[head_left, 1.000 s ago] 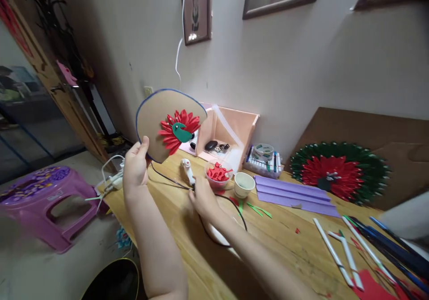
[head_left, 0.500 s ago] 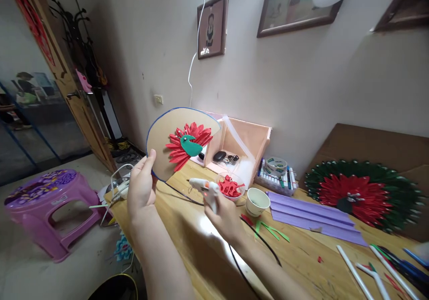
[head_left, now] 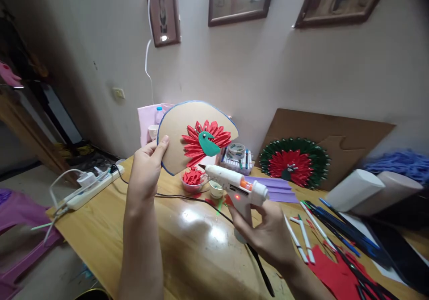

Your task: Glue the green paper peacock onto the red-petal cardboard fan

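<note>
Gripped at its left edge by my left hand point(head_left: 149, 168), a fan-shaped cardboard piece point(head_left: 177, 117) with a blue rim is held up above the table. Red pleated paper petals point(head_left: 192, 150) spread across its face, with a green bird head and neck point(head_left: 208, 144) on top of them. My right hand point(head_left: 264, 231) is closed around the handle of a white glue gun point(head_left: 234, 179), whose red light is on. The gun's nozzle points left, just below the petals. Behind the nozzle is a bowl of red paper pieces point(head_left: 192, 179), beside a paper cup point(head_left: 215, 189).
A finished-looking red and green peacock point(head_left: 295, 164) leans at the back right on cardboard point(head_left: 348, 135). Purple folded paper point(head_left: 273, 188), markers point(head_left: 306, 239), scissors point(head_left: 360, 273) and red scraps point(head_left: 330, 271) lie to the right. A power strip point(head_left: 95, 188) sits on the left, its black cord point(head_left: 191, 197) crossing the table.
My view has swung to the right. The glue gun has turned and now shows its side, larger and nearer to me. My left hand still holds the cardboard piece up.
</note>
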Action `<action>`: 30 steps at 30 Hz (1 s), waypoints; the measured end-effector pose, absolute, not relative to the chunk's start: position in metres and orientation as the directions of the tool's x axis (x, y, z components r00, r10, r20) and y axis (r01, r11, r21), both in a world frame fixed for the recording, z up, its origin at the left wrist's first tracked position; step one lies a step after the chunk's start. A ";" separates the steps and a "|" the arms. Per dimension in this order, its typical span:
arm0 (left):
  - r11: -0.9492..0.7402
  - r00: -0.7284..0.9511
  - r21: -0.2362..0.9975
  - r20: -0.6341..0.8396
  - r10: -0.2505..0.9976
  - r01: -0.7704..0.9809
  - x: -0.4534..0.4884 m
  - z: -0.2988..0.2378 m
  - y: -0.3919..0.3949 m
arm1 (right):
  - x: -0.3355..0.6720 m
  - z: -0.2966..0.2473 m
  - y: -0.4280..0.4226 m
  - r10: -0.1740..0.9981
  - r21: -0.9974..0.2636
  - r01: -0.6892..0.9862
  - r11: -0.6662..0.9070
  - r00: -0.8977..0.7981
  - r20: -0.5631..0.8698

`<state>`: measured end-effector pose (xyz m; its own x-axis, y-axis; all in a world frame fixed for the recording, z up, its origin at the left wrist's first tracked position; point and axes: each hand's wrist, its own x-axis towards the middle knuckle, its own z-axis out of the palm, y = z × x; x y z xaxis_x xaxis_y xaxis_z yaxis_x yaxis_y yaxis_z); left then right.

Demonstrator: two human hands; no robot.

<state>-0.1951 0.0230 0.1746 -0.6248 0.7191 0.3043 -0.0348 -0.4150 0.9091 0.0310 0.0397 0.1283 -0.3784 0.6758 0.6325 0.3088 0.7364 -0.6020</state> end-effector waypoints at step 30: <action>-0.416 -0.644 0.906 0.368 0.671 0.085 -0.184 0.169 0.041 | 0.079 0.143 0.068 0.867 -0.788 0.368 0.493 -0.131 0.481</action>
<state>-0.1840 0.0412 0.1688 -0.6436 0.6709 0.3682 0.0846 -0.4158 0.9055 0.0787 0.0676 0.1428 -0.1307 0.8669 0.4810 0.3681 0.4929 -0.7884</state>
